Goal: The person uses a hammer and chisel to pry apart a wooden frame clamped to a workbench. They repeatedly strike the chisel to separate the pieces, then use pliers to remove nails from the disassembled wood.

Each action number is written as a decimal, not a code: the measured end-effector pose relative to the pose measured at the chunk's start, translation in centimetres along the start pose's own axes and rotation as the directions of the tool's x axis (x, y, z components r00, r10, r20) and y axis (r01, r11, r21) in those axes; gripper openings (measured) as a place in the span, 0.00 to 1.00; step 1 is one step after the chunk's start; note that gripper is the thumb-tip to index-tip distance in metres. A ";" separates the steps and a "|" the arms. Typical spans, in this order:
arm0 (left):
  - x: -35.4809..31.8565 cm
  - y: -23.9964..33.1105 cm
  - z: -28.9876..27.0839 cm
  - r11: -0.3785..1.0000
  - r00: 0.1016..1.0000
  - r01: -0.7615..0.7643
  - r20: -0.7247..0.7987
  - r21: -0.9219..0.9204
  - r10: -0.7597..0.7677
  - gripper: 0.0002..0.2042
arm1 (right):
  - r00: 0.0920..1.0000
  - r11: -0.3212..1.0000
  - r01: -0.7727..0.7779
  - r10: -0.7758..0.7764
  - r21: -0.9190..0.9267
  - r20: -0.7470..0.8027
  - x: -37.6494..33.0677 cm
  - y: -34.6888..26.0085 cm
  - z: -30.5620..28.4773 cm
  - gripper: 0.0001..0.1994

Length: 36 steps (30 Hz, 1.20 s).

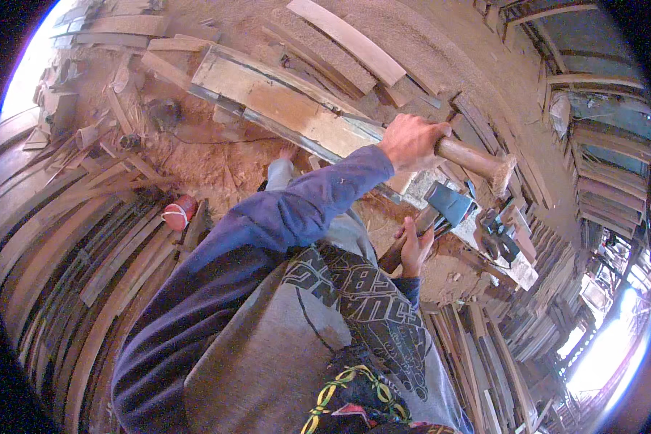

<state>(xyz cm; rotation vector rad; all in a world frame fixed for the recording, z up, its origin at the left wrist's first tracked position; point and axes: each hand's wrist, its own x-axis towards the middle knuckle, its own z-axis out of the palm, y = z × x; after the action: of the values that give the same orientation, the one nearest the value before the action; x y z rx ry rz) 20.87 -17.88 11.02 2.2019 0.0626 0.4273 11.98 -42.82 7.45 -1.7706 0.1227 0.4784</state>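
My left hand (411,141), in a blue sleeve reaching across from the left, is closed around a thick round wooden stick (474,159). Its far end flares out and looks battered. Lower down and closer to my body, my right hand (416,247) is wrapped round the wooden handle (394,258) of a tool with a blue-grey metal head (450,203). The exact kind of tool does not show. That head lies below the stick, apart from it, over the right end of the bench. Beyond my left hand stretches a long, worn wooden bench top (267,94).
At the bench's right end sit dark metal tools (500,235). Stacked boards (72,246) fill the left, and more planks (484,347) stand at lower right. A red container (179,213) is among the boards. Sawdust (427,43) covers the ground behind the bench.
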 end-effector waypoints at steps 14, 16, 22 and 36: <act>0.0 0.5 -0.9 0.999 1.000 0.000 0.002 0.032 0.000 0.22 | 0.998 1.000 0.006 -0.007 -0.011 -0.067 -1.2 -3.3 -2.1 0.14; 0.0 0.5 -0.9 0.999 1.000 0.003 0.008 0.050 -0.003 0.22 | 0.995 0.999 0.019 -0.023 -0.046 -0.096 -1.2 -4.4 -2.7 0.15; -0.1 -0.2 -0.5 0.996 0.999 0.023 0.037 0.087 -0.027 0.21 | 0.991 0.995 0.063 -0.071 -0.071 -0.117 -0.9 -7.6 -4.1 0.16; -2.1 -0.5 -1.1 0.992 0.962 -0.100 -0.263 -0.072 0.078 0.14 | 0.608 0.703 0.711 -0.629 -0.019 -0.484 -3.4 -21.4 -4.9 0.22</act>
<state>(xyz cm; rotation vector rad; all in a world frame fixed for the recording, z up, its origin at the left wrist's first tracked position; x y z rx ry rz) 18.57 -17.11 10.68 2.0593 0.0857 0.7549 17.20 -42.58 29.02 -1.5723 -0.1798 -0.5115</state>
